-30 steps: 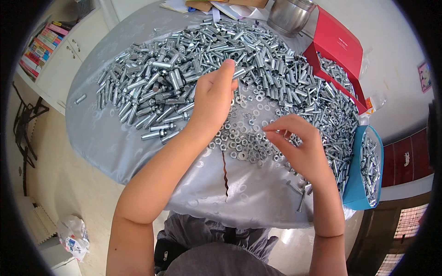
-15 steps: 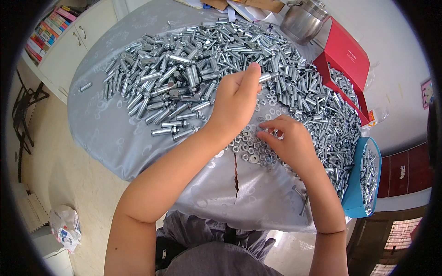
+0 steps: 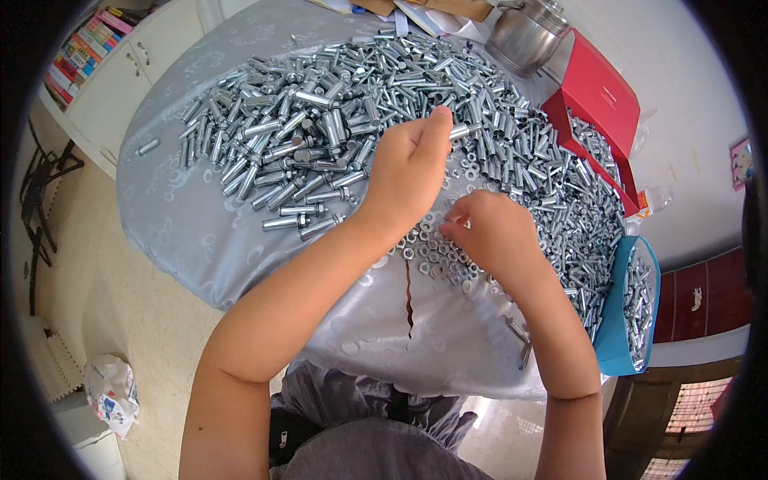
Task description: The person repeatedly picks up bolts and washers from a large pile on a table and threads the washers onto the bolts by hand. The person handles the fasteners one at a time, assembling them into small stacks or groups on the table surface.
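Observation:
My left hand is closed round a shiny metal sleeve anchor, whose end sticks out to the right past the thumb. Just below it and to the right, my right hand hovers low over loose washers and nuts, thumb and fingertips drawn together in a pinch. Whatever lies between those fingertips is too small to make out. Left of my left hand lie thicker anchors with nuts on them. A big heap of metal sleeves and bolts spreads behind both hands.
A round table with a grey cloth carries everything. On the right stand a red box and a blue container, both holding metal parts. A steel pot is at the back. Two loose bolts lie by my right forearm.
My right hand has moved slightly up and left, and its fingertips have come together over the washers. My left hand stays nearly in place with the sleeve anchor.

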Tool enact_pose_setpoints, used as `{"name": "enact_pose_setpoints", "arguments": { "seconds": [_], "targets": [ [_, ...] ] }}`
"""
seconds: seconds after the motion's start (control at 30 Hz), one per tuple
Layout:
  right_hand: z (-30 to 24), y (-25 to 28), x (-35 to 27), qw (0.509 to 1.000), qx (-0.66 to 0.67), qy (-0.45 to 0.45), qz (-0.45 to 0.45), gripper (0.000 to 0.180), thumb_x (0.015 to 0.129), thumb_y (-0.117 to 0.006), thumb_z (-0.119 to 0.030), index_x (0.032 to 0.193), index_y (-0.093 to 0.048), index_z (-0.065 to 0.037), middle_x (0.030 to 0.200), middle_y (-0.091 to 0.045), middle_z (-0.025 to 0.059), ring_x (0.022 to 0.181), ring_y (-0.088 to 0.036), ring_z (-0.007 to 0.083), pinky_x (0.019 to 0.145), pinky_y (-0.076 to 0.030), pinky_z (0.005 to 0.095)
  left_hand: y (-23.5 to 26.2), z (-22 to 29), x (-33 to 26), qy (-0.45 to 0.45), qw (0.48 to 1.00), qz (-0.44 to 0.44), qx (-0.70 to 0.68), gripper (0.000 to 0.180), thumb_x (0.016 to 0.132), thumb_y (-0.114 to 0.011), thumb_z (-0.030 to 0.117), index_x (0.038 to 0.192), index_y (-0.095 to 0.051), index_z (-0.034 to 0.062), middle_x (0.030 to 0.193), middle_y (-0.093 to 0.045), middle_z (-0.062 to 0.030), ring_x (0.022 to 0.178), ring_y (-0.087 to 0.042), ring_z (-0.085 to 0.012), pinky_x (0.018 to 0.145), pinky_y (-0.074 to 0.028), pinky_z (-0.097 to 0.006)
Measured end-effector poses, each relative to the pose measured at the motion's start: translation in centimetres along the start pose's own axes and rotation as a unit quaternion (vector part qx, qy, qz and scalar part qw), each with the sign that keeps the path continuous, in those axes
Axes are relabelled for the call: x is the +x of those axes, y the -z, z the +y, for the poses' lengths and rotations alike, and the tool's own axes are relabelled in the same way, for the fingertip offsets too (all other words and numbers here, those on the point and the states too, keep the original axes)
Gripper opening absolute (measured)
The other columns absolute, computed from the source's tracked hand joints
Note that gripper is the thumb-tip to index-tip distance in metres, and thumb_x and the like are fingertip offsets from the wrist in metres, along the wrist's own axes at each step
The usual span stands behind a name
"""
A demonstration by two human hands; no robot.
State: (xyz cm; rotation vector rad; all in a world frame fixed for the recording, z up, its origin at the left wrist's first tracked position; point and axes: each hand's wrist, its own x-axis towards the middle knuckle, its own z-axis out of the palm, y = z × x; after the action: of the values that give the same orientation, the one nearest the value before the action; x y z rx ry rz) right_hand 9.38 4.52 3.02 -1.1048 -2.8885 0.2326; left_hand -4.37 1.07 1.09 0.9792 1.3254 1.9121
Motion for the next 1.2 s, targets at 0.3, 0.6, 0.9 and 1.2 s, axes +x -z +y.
{"name": "enact_pose_setpoints", "arguments": {
  "seconds": [0.3, 0.6, 0.9, 1.2],
  "targets": [
    [-0.4, -0.3, 1.2, 0.997, -0.066, 0.004, -0.037, 0.015, 0.070, -0.066, -0.020, 0.076, -0.066, -0.006, 0.076, -0.064, 0.0109, 0.075, -0.061, 0.0284, 0.068, -0.048, 0.0375, 0.1, -0.5, 0.2, -0.031, 0.999, 0.003, 0.013, 0.048, 0.091, -0.043, 0.030, 0.051, -0.037, 0.0030, 0.046, -0.033, 0.0020, 0.045, -0.028, -0.0081, 0.043, -0.024, -0.031],
    [0.5, 0.3, 0.6, 0.986, 0.147, -0.007, -0.083, 0.013, 0.070, -0.064, -0.014, 0.076, -0.062, -0.002, 0.073, -0.063, 0.0129, 0.065, -0.061, 0.0257, 0.059, -0.048, 0.0332, 0.1, 0.1, -0.1, -0.012, 0.999, -0.004, 0.034, 0.049, 0.091, -0.042, 0.034, 0.051, -0.039, 0.0043, 0.045, -0.035, 0.0021, 0.044, -0.030, -0.0080, 0.043, -0.025, -0.030],
    [4.2, 1.0, -4.9, 0.884, 0.463, -0.026, 0.061, 0.010, 0.075, -0.064, 0.000, 0.080, -0.055, 0.001, 0.078, -0.061, 0.0055, 0.071, -0.058, 0.0102, 0.064, -0.046, 0.0226, -0.6, -0.1, -1.0, 0.051, 0.995, -0.089, -0.013, 0.049, 0.091, -0.044, 0.035, 0.052, -0.038, 0.0072, 0.049, -0.032, 0.0067, 0.047, -0.027, -0.0040, 0.043, -0.022, -0.026],
    [6.9, -0.1, -8.8, 0.771, 0.625, -0.061, 0.107, 0.016, 0.074, -0.064, 0.009, 0.085, -0.055, 0.001, 0.084, -0.060, 0.0052, 0.078, -0.059, 0.0102, 0.070, -0.048, 0.0214, -2.5, -0.2, -3.6, 0.045, 0.971, -0.219, 0.086, 0.050, 0.091, -0.045, 0.035, 0.052, -0.035, 0.0058, 0.051, -0.031, 0.0052, 0.050, -0.026, -0.0050, 0.045, -0.022, -0.027]
  ]
}}
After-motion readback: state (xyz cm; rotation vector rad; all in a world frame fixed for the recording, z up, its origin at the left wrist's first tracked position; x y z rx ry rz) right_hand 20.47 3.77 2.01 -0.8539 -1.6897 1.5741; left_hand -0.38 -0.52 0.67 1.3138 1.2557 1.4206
